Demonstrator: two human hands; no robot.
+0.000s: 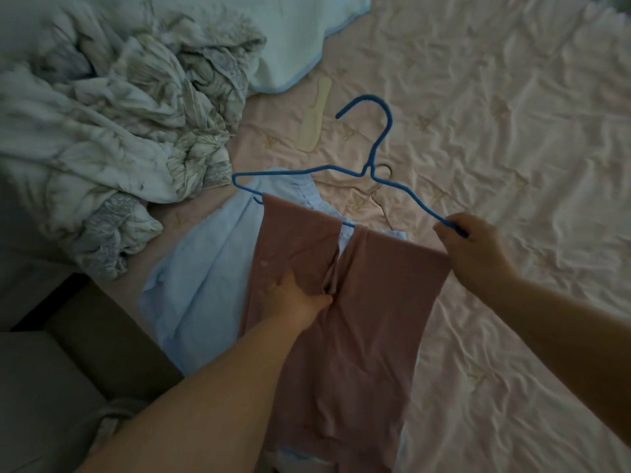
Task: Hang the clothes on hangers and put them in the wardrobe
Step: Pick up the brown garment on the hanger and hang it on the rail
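Closest in, reaching up from the bottom of the view: left hand [297, 295], laid on the front of dusty-pink soft knit trousers [345, 319], fingers spread on the cloth and thumb against a bunched fold at the middle seam. Probably smoothing or tugging the legs down so they hang evenly; cannot tell in this dim light whether pinching that fold or only pressing it. Draped already over the bottom bar of a thin blue wire hanger [372, 172], held up over the near edge of the bed, not yet anywhere near a wardrobe. Gripped at its right shoulder corner by the right hand [474, 244], fingers clenched round the wire, likely to keep the bar raised and taut while the other hand works. Back half of the trousers hidden behind the front; lower hems cut off at the bottom. Underneath, lying flat by the near edge: pale blue woven garment [205, 268], mostly covered, kind unclear. Just beyond the hanger, something thin and wiry, perhaps a second hanger, too faint to call. Further in on the wrinkled pink embroidered bedsheet [512, 131]: cream plastic comb [316, 117]. Towards the far left corner: crumpled white-and-grey floral duvet [119, 114], and behind it a pale blue-edged blanket [290, 46], cut off at the top.
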